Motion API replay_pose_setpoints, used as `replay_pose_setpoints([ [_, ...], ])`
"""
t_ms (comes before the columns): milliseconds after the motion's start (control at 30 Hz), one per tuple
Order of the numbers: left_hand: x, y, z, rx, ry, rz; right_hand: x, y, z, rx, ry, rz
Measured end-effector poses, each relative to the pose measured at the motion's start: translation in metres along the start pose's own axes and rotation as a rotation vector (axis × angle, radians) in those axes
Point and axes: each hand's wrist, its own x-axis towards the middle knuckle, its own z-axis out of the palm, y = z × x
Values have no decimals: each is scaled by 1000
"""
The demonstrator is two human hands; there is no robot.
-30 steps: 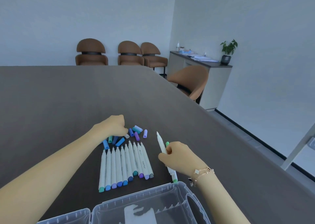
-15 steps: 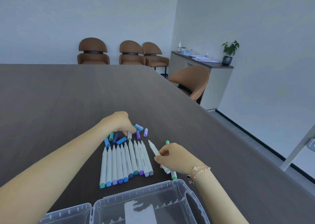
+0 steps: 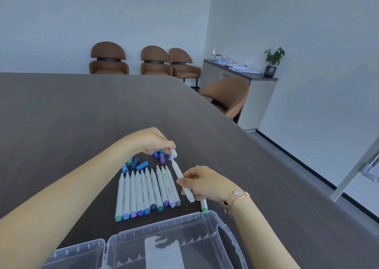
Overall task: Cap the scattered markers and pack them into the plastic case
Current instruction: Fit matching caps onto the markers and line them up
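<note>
Left hand (image 3: 152, 140) pinched a pale grey cap (image 3: 173, 152) between fingertips, held just above the loose caps (image 3: 141, 162) on the table (image 3: 82, 115). Right hand (image 3: 202, 183) gripped the white marker (image 3: 181, 179) around its lower barrel, fingers curled round it. Marker's long axis ran from the right hand up and away toward the left hand, bare tip leading. Tip sat just below the cap's mouth, near but apparently not yet inside; contact could not be confirmed. Cap appeared tilted roughly in line with the barrel. Judgement: next move depends on closing that small gap along the marker's own axis, either hand pushing toward the other.

Row of markers (image 3: 147, 191) lay side by side on the table left of the right hand, tips uncapped and pointing away. One green-ended marker (image 3: 204, 205) lay under the right hand. Clear plastic case (image 3: 127, 238) stood open at the near edge; no markers visible inside.
</note>
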Motion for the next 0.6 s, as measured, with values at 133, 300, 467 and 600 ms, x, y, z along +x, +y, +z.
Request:
replay_pose_setpoints([
  [133, -1, -1, 0, 20, 66, 23, 1, 2, 0, -17, 5, 18],
  [300, -3, -2, -2, 33, 64, 20, 1, 2, -1, 21, 19, 33],
  [467, -6, 0, 3, 71, 40, 72, 0, 1, -3, 23, 25, 49],
  [600, -8, 1, 10, 104, 0, 131, -4, 0, -8, 75, 21, 55],
])
